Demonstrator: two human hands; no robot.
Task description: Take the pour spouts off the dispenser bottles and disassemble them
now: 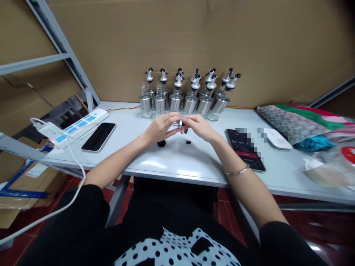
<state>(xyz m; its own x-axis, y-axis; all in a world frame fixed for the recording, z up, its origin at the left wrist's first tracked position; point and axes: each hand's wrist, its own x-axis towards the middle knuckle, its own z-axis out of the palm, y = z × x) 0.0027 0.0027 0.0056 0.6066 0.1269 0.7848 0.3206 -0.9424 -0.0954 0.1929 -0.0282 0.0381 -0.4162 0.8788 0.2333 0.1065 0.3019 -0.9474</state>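
Both hands meet over the middle of the white table, in front of the bottles. My left hand (pixel 162 127) is closed around a silver pour spout (pixel 178 124), lying on its side. My right hand (pixel 197 126) pinches at the spout's right end, where a small black part shows between the fingers; its shape is mostly hidden. On the table below my left hand lies a round black piece (pixel 161 143). Small black pieces (pixel 188 142) lie below my right hand. Behind stand two rows of glass bottles with steel sleeves (pixel 175 102); two front-left bottles (pixel 146 105) have no spout.
To the left are a phone (pixel 99 137) and a white power strip (pixel 82 126) with a cable. On the right lie another phone (pixel 245 149) showing a timer, a white device (pixel 278 139), patterned fabric (pixel 294 123) and tape rolls (pixel 330 171). Cardboard (pixel 177 44) stands behind.
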